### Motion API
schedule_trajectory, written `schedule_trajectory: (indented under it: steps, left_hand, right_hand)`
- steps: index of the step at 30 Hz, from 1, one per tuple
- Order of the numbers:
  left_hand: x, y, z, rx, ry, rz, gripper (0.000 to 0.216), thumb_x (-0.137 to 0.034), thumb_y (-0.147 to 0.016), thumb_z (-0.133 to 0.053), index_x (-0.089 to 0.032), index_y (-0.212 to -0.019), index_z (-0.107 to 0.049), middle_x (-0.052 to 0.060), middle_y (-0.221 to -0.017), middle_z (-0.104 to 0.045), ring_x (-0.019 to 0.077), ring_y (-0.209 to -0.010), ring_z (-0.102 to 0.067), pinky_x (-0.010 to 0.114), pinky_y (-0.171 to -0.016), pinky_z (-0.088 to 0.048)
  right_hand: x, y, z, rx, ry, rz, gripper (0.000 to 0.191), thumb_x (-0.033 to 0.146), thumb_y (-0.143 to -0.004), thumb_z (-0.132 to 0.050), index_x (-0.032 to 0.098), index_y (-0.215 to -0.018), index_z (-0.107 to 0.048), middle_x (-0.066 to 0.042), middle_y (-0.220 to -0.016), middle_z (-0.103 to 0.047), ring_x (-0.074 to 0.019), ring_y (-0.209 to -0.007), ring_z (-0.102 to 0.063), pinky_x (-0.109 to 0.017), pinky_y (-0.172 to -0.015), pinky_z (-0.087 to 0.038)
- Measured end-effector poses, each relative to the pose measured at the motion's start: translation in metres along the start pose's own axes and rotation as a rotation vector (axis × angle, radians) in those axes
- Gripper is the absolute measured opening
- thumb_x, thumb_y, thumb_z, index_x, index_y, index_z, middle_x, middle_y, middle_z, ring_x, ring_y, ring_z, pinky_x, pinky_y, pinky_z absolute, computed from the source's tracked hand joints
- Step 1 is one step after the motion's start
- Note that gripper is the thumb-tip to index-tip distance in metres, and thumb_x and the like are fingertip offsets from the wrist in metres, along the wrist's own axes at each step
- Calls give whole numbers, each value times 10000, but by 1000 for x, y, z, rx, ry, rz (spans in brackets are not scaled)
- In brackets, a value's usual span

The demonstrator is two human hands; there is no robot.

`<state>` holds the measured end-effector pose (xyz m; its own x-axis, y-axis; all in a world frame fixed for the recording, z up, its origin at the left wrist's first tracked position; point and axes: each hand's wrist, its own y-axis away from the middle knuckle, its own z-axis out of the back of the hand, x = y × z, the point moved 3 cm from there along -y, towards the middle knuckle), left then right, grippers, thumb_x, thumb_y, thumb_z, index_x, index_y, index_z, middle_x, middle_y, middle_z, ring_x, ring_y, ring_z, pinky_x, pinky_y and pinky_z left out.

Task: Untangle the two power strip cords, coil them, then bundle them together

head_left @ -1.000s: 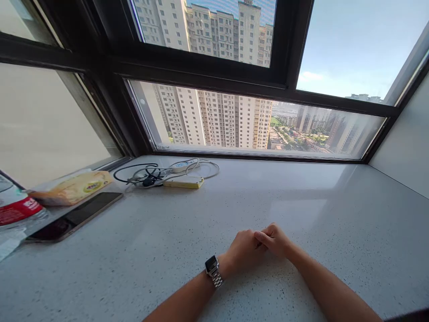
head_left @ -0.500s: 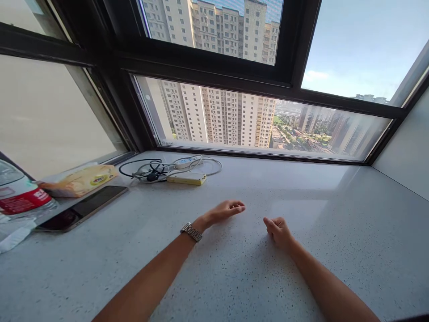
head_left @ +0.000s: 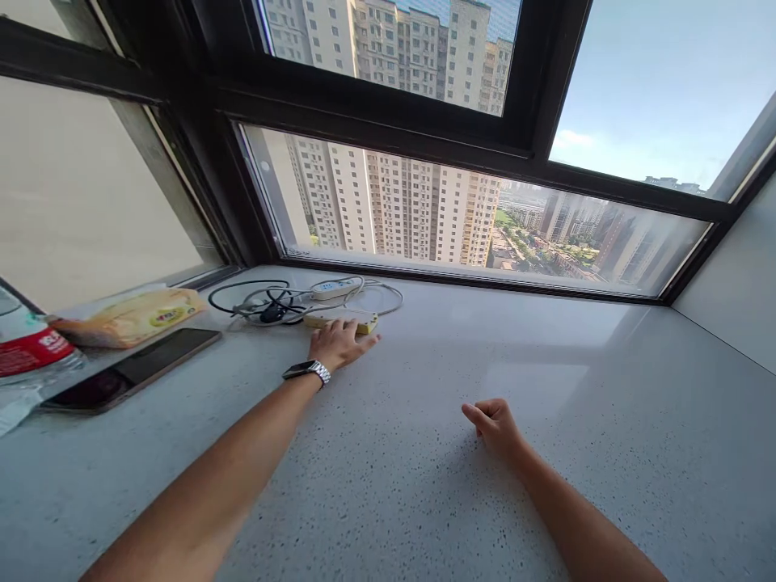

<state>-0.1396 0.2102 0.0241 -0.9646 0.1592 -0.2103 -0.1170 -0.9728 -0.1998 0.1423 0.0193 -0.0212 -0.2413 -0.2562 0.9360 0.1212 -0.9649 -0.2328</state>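
My left hand (head_left: pixel 337 346) lies palm down at the near side of a yellow power strip (head_left: pixel 367 324), its fingertips over the strip's edge and the thumb spread to the right. The hand hides part of the strip; whether it presses on it I cannot tell. Behind it, a white power strip (head_left: pixel 335 289) lies among tangled black and white cords (head_left: pixel 388 307) with a black plug (head_left: pixel 272 313). My right hand (head_left: pixel 495 424) rests on the speckled white countertop (head_left: pixel 388 485), curled into a fist with nothing visible in it. A metal-banded watch (head_left: pixel 308 371) is on my left wrist.
Along the left side are a phone (head_left: pixel 133 370) lying flat, a yellow tissue pack (head_left: pixel 139 317) and a bottle with a red label (head_left: pixel 36 352), cut off by the frame edge. Dark window frames (head_left: pixel 376 121) border the counter at the back and left; a white wall (head_left: pixel 736 267) bounds the right.
My left hand has moved away and to the left, from the middle of the counter to the yellow power strip, its fingers spreading. My right hand stays curled, nearly in place. The view has shifted slightly.
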Motion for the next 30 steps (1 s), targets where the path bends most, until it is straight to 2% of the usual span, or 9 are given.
schedule_trajectory:
  steps: [4,8,12,14,17,21,23,25,30]
  left_hand:
    - [-29,27,-13,-33,51,-114,754,-680,-813,-356,-149,-1333,-480,179,-1437,-410,362,-1313,-344,500,-1064,-243]
    - [-89,71,-24,-42,159,-317,732,-685,-807,-391,-195,-1342,-488,146,-1417,-449,339,-1322,-349,491,-1089,-187]
    - [-164,114,-18,143,293,-606,637,-583,-870,-401,-193,-1371,-456,123,-1358,-526,292,-1253,-443,456,-1075,-227]
    - [-184,125,-4,207,348,-707,553,-454,-913,-378,-209,-1408,-404,91,-1346,-547,245,-1209,-491,418,-1066,-257]
    - [-167,120,26,14,326,-649,483,-383,-890,-418,-220,-1339,-487,77,-1356,-538,249,-1244,-462,422,-1091,-222]
    - [-78,95,43,-279,320,-95,489,-425,-850,-404,-157,-1225,-568,132,-1292,-568,302,-1210,-480,437,-1018,-340]
    - [-41,86,29,-181,420,104,574,-490,-808,-433,-132,-1245,-538,156,-1278,-573,303,-1143,-535,402,-936,-427]
    - [-22,83,11,-41,567,152,588,-533,-781,-445,-141,-1207,-548,135,-1194,-630,275,-1066,-587,354,-884,-469]
    - [-34,97,-8,5,705,-15,495,-542,-739,-495,-155,-1034,-580,93,-981,-676,230,-868,-635,298,-737,-501]
  right_hand:
    - [1,0,0,-2,1,10,647,711,-767,-479,214,-417,-259,57,-368,-227,-55,-351,-207,-221,-381,-233]
    - [-2,0,1,-25,20,-3,650,721,-763,-473,207,-415,-280,52,-370,-262,-51,-361,-198,-221,-385,-226]
    - [-6,2,5,-67,16,6,662,736,-771,-441,199,-403,-321,42,-361,-296,-60,-365,-231,-226,-394,-233]
    - [-7,3,9,-134,12,38,680,747,-781,-408,197,-386,-338,34,-357,-309,-68,-371,-258,-232,-408,-254]
    - [-8,5,13,-233,48,71,678,721,-804,-405,187,-386,-392,29,-372,-328,-78,-394,-291,-233,-433,-277]
    - [-7,4,5,-179,117,79,554,606,-837,-482,151,-532,-568,13,-457,-453,-88,-428,-384,-215,-434,-311]
    - [-2,4,0,-147,191,134,452,514,-872,-486,132,-706,-660,-22,-585,-567,-100,-492,-467,-208,-463,-358]
    - [4,4,-5,-124,276,205,359,432,-893,-478,142,-911,-688,-61,-786,-647,-111,-589,-538,-205,-507,-403]
    - [13,4,-8,-166,473,167,457,457,-870,-521,206,-1251,-552,-117,-1149,-601,-156,-745,-608,-228,-527,-462]
